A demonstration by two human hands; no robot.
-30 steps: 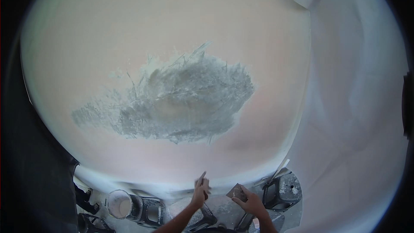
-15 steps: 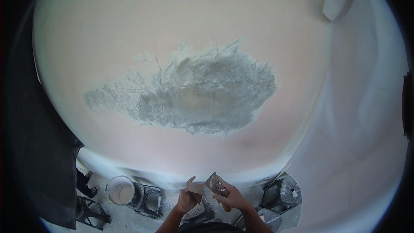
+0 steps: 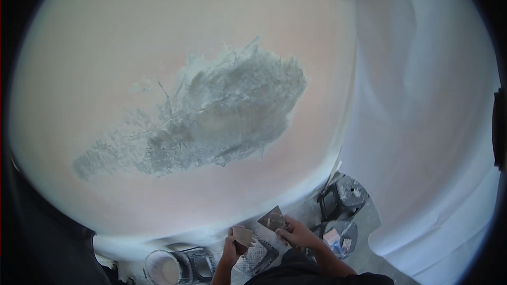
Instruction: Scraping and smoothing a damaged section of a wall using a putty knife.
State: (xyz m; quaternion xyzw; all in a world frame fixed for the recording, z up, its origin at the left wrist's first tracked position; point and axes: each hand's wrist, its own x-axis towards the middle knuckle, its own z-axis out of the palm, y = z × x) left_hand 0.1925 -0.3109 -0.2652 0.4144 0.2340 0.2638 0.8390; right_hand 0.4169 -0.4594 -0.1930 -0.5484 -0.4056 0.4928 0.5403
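Note:
My left hand [image 3: 231, 248] is closed around a flat tan plate [image 3: 243, 236], its lower part dark brown; its exact kind is unclear. Beside it, my right hand [image 3: 297, 235] grips a putty knife [image 3: 273, 218] whose wide, smeared metal blade points up and to the left. The two tools are a short gap apart. Beyond both hands spreads a large pale pinkish curved surface [image 3: 132, 200], bearing a rough grey patch of filler [image 3: 227, 116] with a thin crack-like line across it. Neither tool touches the patch.
A bucket of pale paste [image 3: 162, 268] stands at the lower left beside a dark stool [image 3: 199, 264]. Under my hands is a spattered stool [image 3: 259, 257]. Two more stools are at the right, the nearer one holding small pink and white blocks [image 3: 335, 237]. White sheeting [image 3: 422, 142] hangs along the right.
My view has turned to the right, so the patch now sits lower left and tilted. The plate in my left hand has turned its broad face into view; the putty knife stays in my right.

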